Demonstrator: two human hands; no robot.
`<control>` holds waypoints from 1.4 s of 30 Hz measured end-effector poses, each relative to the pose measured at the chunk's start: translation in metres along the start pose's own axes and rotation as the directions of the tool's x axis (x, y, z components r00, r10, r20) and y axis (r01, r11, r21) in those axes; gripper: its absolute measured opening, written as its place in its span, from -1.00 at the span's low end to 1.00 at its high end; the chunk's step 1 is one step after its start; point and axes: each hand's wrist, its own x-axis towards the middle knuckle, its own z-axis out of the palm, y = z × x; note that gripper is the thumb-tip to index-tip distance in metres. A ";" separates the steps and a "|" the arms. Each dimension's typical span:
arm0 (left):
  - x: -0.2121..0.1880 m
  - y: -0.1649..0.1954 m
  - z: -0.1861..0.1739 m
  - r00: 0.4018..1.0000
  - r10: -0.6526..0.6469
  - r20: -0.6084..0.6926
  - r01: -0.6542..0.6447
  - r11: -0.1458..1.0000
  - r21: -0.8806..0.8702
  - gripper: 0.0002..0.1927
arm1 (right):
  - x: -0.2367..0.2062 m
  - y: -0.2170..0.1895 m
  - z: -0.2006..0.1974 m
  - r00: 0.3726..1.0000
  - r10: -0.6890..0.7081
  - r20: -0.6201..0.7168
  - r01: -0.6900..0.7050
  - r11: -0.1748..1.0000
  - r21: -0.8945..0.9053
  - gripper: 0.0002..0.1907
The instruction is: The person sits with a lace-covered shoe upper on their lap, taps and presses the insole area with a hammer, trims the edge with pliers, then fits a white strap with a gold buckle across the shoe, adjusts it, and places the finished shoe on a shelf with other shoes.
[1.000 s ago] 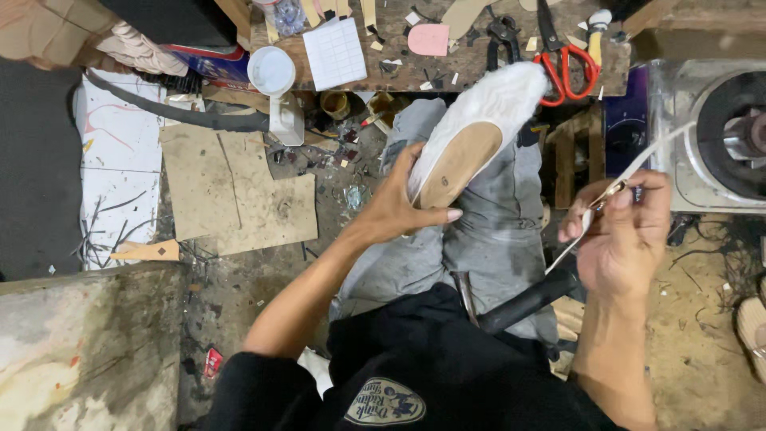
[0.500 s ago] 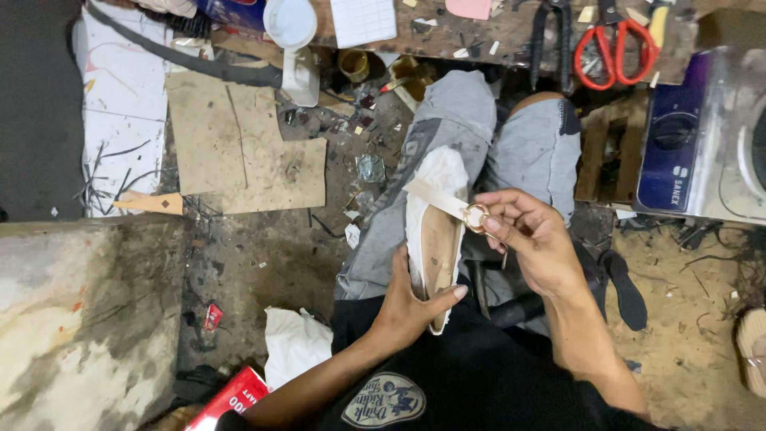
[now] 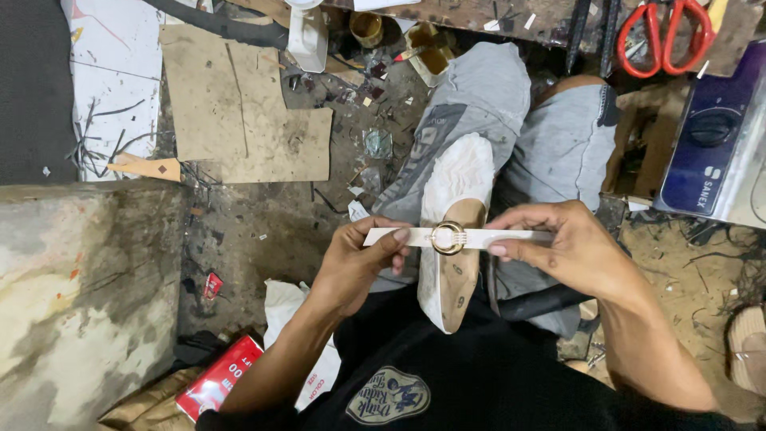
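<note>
Floor at left: torn cardboard sheet (image 3: 239, 104) lying flat, well apart from the hands.
Left hand (image 3: 355, 263): fingers pressed together, pinching the left end of a white strap (image 3: 399, 236).
Strap: held level and taut between both hands, just above the lap.
Buckle (image 3: 448, 237): round gold ring at the strap's middle.
Shoe (image 3: 455, 231): white, tan insole up, resting on the grey-trousered lap, under the strap.
Right hand (image 3: 570, 251): thumb and fingertips pinching the strap's right end.
Bench at top right: red-handled scissors (image 3: 662, 36).
</note>
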 end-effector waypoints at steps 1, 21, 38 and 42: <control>-0.002 0.002 -0.004 0.999 -0.040 0.004 0.040 0.999 0.014 -0.87 | -0.002 0.006 -0.005 0.994 0.108 -0.021 -0.108 0.994 0.004 -0.74; 0.000 -0.076 0.004 0.954 0.253 -0.163 -0.169 0.899 0.404 -0.87 | 0.000 0.131 0.089 0.990 0.064 -0.123 0.072 0.519 0.852 -0.93; -0.027 -0.061 0.003 0.981 0.082 0.177 -0.086 0.996 0.010 -0.85 | -0.075 0.097 0.074 0.967 -0.005 -0.253 0.184 0.698 0.691 -0.88; -0.025 -0.062 0.005 0.977 0.097 0.189 -0.103 0.994 0.022 -0.85 | -0.076 0.096 0.073 0.966 -0.007 -0.258 0.193 0.685 0.703 -0.87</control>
